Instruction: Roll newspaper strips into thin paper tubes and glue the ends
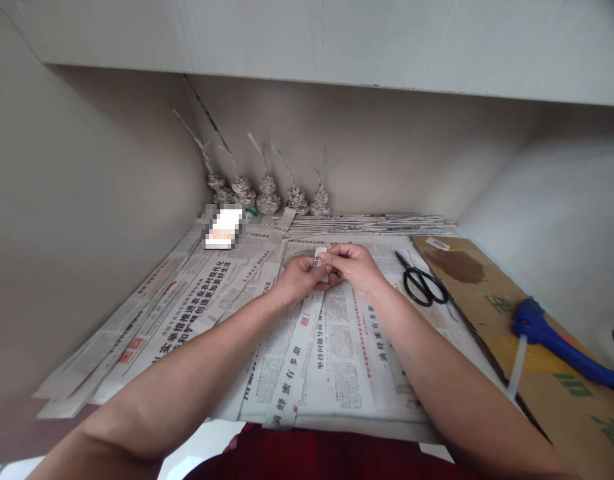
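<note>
Two bare hands meet over a work surface spread with newspaper [344,383], both closed in a fingertip pinch on the upper end of a narrow newspaper strip [297,353]. The left hand [303,279] has its thumb and fingers drawn together on the near side of that end; the right hand [355,268], just beside it, grips with thumb and curled fingers. From beneath the hands the strip runs back toward the wearer's body. It looks very light, limp and dry, easily creased and likely to tear if pulled sharply, so the best hold is probably close to the worked end, thumbs flat against the paper, its long tail left loose. Just right of the right hand lie black scissors [411,269]; farther right, a blue glue gun [551,340] rests on cardboard [464,293]. Beyond both hands are thin paper rods [371,225] and, left of them, coiled paper figures [269,197].
</note>
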Action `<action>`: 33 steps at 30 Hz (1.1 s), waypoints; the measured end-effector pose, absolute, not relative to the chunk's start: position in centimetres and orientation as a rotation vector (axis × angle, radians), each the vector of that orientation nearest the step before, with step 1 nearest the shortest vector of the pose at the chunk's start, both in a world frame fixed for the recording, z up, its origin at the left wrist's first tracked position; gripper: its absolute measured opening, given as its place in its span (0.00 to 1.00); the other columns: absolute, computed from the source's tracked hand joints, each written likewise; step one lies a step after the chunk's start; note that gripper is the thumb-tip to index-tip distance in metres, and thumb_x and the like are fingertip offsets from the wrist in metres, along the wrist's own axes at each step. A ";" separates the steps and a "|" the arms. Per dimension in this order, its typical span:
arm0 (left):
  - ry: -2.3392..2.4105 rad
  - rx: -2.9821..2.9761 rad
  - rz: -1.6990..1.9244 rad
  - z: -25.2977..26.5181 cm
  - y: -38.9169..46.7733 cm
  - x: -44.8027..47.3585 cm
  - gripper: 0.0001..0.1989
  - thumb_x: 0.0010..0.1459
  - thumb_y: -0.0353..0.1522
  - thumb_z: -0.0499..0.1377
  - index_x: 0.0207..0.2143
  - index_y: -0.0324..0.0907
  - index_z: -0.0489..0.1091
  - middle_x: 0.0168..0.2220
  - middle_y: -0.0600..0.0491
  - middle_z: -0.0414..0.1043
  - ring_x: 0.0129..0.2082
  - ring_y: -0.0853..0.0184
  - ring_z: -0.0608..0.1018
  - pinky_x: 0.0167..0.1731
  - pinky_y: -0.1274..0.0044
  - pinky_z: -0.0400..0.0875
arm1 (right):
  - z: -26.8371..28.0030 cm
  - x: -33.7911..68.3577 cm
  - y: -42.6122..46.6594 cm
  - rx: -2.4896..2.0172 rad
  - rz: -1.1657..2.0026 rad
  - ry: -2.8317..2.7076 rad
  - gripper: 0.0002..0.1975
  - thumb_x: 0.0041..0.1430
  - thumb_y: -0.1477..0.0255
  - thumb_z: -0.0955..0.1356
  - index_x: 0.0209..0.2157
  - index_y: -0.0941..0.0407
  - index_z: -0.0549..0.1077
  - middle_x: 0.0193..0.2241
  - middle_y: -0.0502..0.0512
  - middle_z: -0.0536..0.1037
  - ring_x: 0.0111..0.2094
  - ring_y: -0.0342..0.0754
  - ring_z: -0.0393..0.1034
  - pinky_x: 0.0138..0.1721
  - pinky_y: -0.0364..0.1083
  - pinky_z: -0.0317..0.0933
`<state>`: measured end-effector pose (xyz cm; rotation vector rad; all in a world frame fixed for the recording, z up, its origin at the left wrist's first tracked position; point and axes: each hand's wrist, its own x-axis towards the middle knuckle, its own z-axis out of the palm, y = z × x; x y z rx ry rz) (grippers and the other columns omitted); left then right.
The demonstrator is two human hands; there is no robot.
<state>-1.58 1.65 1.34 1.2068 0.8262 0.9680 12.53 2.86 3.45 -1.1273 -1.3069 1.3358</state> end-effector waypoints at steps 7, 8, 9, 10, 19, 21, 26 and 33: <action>0.867 1.198 0.957 1.8 1.4 -1.5 0.15 0.49 0.41 0.64 0.27 0.36 0.75 0.27 0.50 0.76 0.30 0.68 0.77 0.35 0.75 0.74 | 3.4 12.3 2.7 -1.109 1.369 -1.290 0.18 0.40 0.60 0.76 0.24 0.58 0.70 0.14 0.46 0.70 0.12 0.39 0.62 0.14 0.39 0.59; 0.864 1.196 0.948 1.9 1.3 -1.5 0.15 0.49 0.41 0.64 0.28 0.36 0.75 0.28 0.49 0.76 0.30 0.68 0.77 0.35 0.75 0.74 | 3.3 12.3 2.7 -1.102 1.364 -1.291 0.18 0.40 0.60 0.76 0.23 0.58 0.70 0.13 0.46 0.70 0.12 0.39 0.62 0.13 0.39 0.58; 0.860 1.196 0.938 1.9 1.3 -1.6 0.15 0.50 0.41 0.64 0.28 0.35 0.75 0.28 0.49 0.76 0.31 0.68 0.77 0.35 0.75 0.74 | 3.2 12.3 2.7 -1.096 1.359 -1.290 0.18 0.41 0.60 0.76 0.23 0.57 0.69 0.13 0.45 0.69 0.12 0.39 0.61 0.12 0.39 0.56; 0.854 1.199 0.928 1.9 1.3 -1.6 0.15 0.50 0.41 0.63 0.28 0.35 0.75 0.29 0.48 0.76 0.31 0.68 0.77 0.34 0.75 0.74 | 3.2 12.3 2.7 -1.088 1.354 -1.292 0.18 0.40 0.60 0.76 0.23 0.57 0.68 0.13 0.45 0.68 0.11 0.39 0.61 0.12 0.39 0.55; 0.849 1.250 0.906 1.8 1.3 -1.5 0.16 0.51 0.42 0.63 0.30 0.35 0.74 0.30 0.47 0.76 0.32 0.68 0.77 0.36 0.74 0.74 | 3.7 13.1 2.8 -1.066 1.403 -1.401 0.16 0.44 0.60 0.75 0.26 0.58 0.72 0.15 0.46 0.71 0.13 0.40 0.64 0.15 0.40 0.59; 0.855 1.257 0.904 1.8 1.3 -1.5 0.16 0.50 0.42 0.63 0.30 0.35 0.74 0.30 0.48 0.76 0.31 0.68 0.77 0.36 0.74 0.74 | 3.8 13.1 2.7 -1.082 1.403 -1.373 0.17 0.42 0.61 0.75 0.25 0.58 0.72 0.14 0.46 0.71 0.13 0.40 0.64 0.15 0.40 0.60; 0.867 1.280 0.875 2.0 1.2 -1.5 0.16 0.50 0.41 0.64 0.31 0.36 0.75 0.30 0.47 0.76 0.33 0.67 0.77 0.37 0.74 0.73 | 3.8 12.8 2.6 -1.105 1.401 -1.326 0.18 0.41 0.60 0.76 0.23 0.58 0.70 0.13 0.45 0.69 0.12 0.41 0.64 0.12 0.40 0.59; 0.839 1.300 0.829 2.1 1.1 -1.4 0.16 0.52 0.42 0.62 0.30 0.35 0.75 0.31 0.46 0.77 0.35 0.65 0.78 0.38 0.73 0.73 | 4.0 12.7 2.5 -1.111 1.410 -1.310 0.20 0.41 0.59 0.76 0.23 0.55 0.65 0.10 0.42 0.66 0.09 0.41 0.61 0.09 0.39 0.54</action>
